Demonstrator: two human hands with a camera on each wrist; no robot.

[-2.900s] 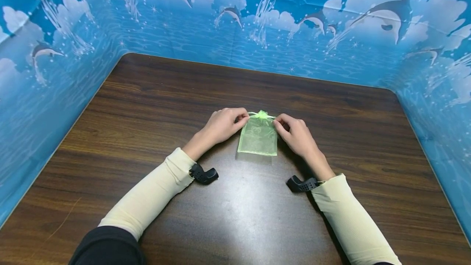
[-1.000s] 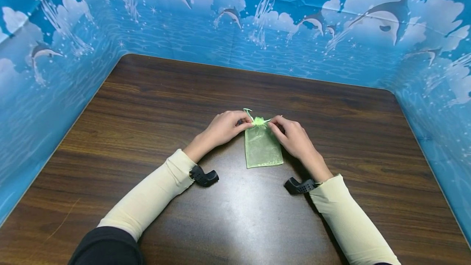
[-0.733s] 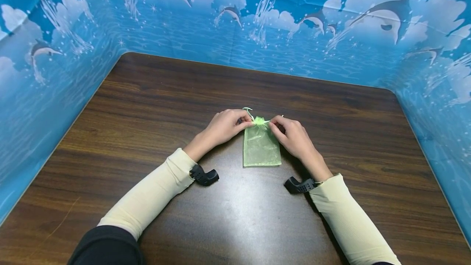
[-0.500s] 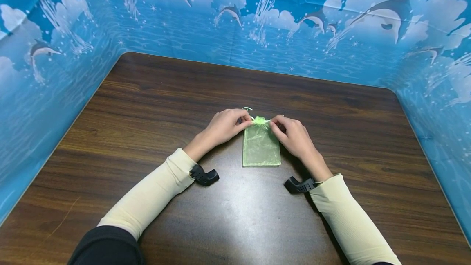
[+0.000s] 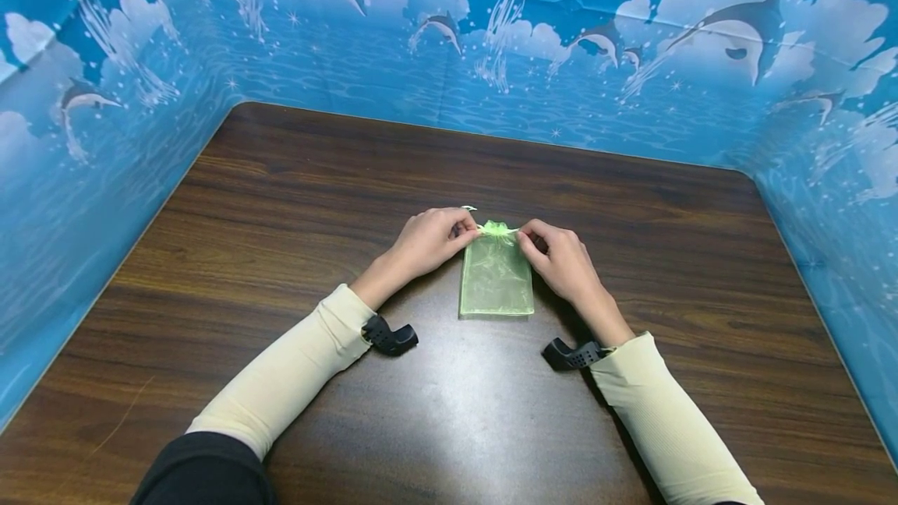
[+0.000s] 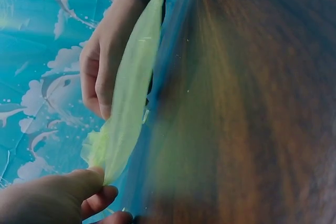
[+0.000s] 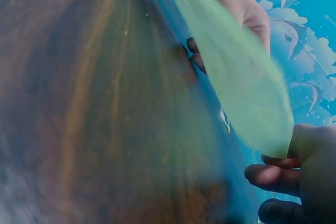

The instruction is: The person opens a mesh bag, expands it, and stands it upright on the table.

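Note:
A sheer light-green drawstring pouch (image 5: 496,275) hangs between my two hands, its gathered neck at the top and its flat bottom toward me. My left hand (image 5: 436,236) pinches the pouch's left side at the neck between thumb and forefinger; a loose cord end (image 5: 468,208) sticks out beyond those fingers. On the other side, my right hand (image 5: 559,254) pinches the cord close to the neck. In the left wrist view the pouch (image 6: 132,82) shows nearly edge-on, bulging slightly, above the table surface. The right wrist view shows its broad green face (image 7: 236,72).
The dark wood-grain table (image 5: 316,178) spreads around the hands. A blue dolphin-print cloth (image 5: 351,45) stands along its back and sides. Black wrist cameras (image 5: 390,336) sit on both wrists over cream sleeves (image 5: 288,365).
Since the earliest frame both hands have come closer together at the neck, and a cord end has appeared beyond the left fingers. Over the last second the pouch's bottom has swung slightly left.

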